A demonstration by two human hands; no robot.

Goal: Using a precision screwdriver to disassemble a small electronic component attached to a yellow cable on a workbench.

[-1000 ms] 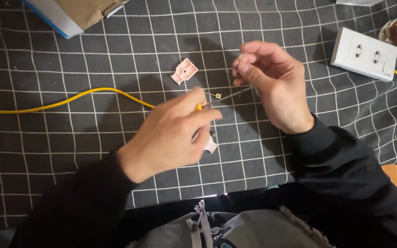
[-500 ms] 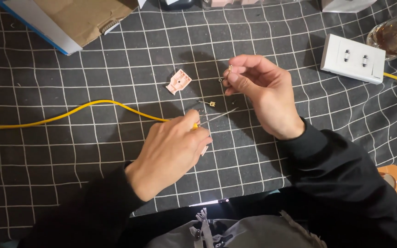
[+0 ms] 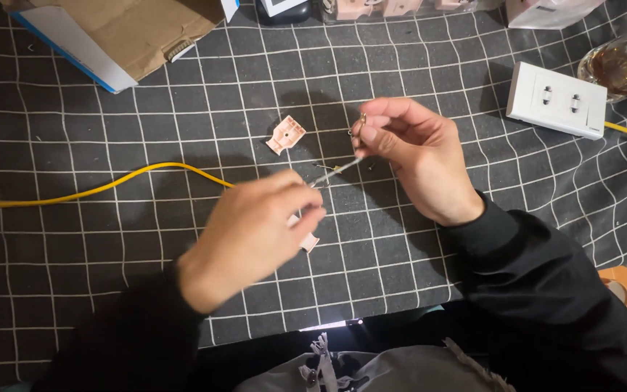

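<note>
My left hand (image 3: 255,232) is closed around a thin metal tool (image 3: 335,171), maybe a small screwdriver, whose tip points up to the right. A small pale piece (image 3: 306,238) shows under its fingers. My right hand (image 3: 415,156) pinches a tiny brass part (image 3: 361,120) between thumb and fingertips, just above the tool's tip. A pink plastic socket piece (image 3: 286,134) lies on the dark gridded cloth (image 3: 110,276) to the left of my right hand. A yellow cable (image 3: 103,189) runs from the left edge towards my left hand.
A white wall socket plate (image 3: 558,99) lies at the upper right with a glass of brown liquid (image 3: 625,62) beside it. A cardboard box with a blue and white edge (image 3: 110,36) sits at the upper left. More small items line the top edge.
My left hand has shifted a little to the right and lower, and it is blurred with motion. The right hand keeps its pinch on the small part.
</note>
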